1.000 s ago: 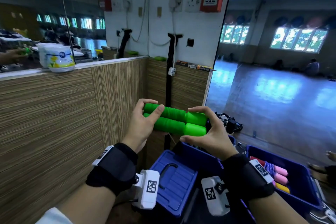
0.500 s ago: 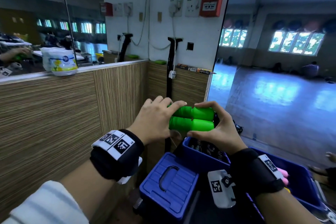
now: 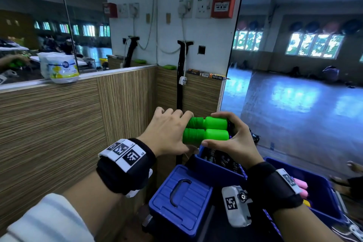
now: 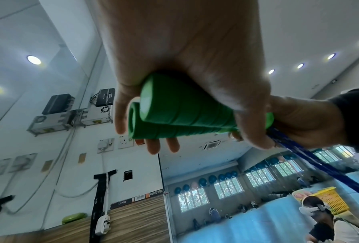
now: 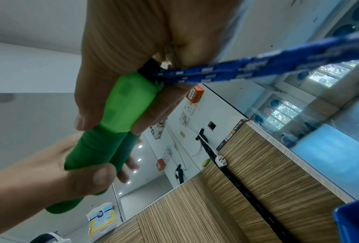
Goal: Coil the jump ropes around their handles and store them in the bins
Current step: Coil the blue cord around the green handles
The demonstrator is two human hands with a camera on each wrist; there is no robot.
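- Head view shows both hands raised at chest height over the bins, holding a pair of green handles [image 3: 206, 129] side by side and level, one above the other.
- The left hand [image 3: 167, 133] lies over the ribbed ends, knuckles up, fingers curled over the top and thumb underneath; the left wrist view confirms the wrap around both handles.
- The right hand [image 3: 233, 139] clamps the smooth ends, index finger arched over the top and thumb pressed along the underside.
- From the right wrist view, the blue rope [image 5: 257, 65] leaves the handle caps by the right palm and runs away in two strands, blurred, uncoiled.
- Compared with a second ago, the left hand has rolled from an open, palm-up support to a palm-down grip, now covering far more of the handles; the right hand keeps its hold, and the pair has stayed over the same bin.
- Below the hands stands an open blue bin [image 3: 216, 165] with dark contents, unclear in detail; a closed blue lid with a handle [image 3: 180, 194] sits just left of it.
- A larger blue bin [image 3: 322, 188] at right holds pink handles [image 3: 300, 183].
- Wood-grain panelling, wall mirrors, a white wall with sockets and a red fire alarm [image 3: 223, 5] surround the corner; a white packet [image 3: 60, 67] rests on the ledge.
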